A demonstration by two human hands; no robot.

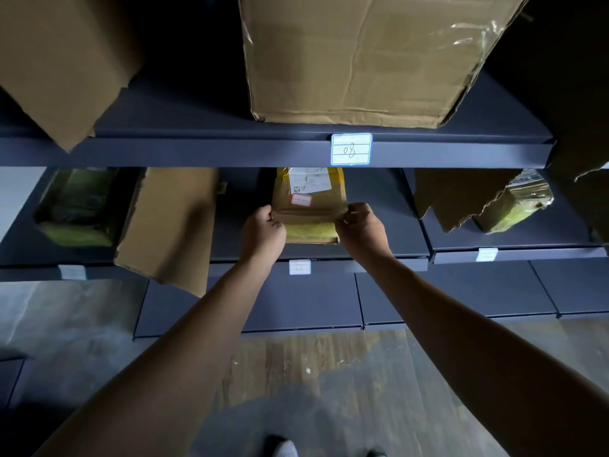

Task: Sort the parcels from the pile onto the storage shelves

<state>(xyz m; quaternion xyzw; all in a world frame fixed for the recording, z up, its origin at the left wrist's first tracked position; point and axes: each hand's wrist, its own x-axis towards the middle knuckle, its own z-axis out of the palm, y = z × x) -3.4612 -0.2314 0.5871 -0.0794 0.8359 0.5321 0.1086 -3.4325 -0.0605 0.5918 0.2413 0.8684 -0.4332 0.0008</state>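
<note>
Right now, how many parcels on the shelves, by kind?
brown cardboard boxes: 4
yellow-green wrapped parcels: 2
yellow-taped parcel, gripped by left hand and right hand: 1
Total: 7; dark far-right edge not counted.

Obs: left hand and right hand bare; both forearms bare up to the frame edge. At 6 o'clock, light grey shoe toe. Toward 5 o'clock, darker toe, detail unclear.
</note>
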